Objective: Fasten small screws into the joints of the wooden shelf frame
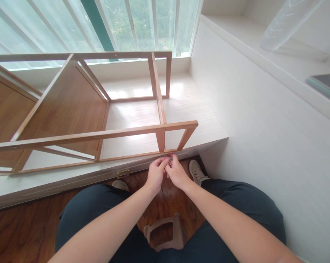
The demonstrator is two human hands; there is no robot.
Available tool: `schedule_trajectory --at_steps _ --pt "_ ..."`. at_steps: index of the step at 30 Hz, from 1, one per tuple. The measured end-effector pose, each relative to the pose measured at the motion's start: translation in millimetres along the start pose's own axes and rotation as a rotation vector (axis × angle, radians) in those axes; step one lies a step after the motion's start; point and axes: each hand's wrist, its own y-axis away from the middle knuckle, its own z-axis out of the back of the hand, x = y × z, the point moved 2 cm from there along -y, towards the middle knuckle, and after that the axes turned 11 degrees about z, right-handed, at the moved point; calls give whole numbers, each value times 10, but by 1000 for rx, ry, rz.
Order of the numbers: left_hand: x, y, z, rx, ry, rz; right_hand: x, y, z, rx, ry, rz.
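My left hand [155, 174] and my right hand [178, 174] meet just in front of the wooden shelf frame [178, 126], below its near right corner. Both have their fingertips pinched together around something thin and small, which I cannot make out. The frame lies on its side on a white ledge [132, 115]. It has light brown rails, a crossbar [158, 91] near its right end and wooden panels [72, 106] set in further left. Neither hand appears to touch the frame.
A white wall [263, 138] rises on the right, with a clear plastic bottle [287, 27] and a phone-like flat object [326, 86] on its shelf. Behind the ledge is a barred window [143, 25]. A brown stool [165, 233] stands between my legs on the wooden floor [25, 233].
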Motion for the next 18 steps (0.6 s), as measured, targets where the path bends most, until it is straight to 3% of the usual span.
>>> schedule_trajectory --at_steps 12,18 --pt "3 -79 70 -23 143 36 322 78 119 134 280 -30" --pt "-18 -73 48 25 152 69 245 87 106 125 127 -84"
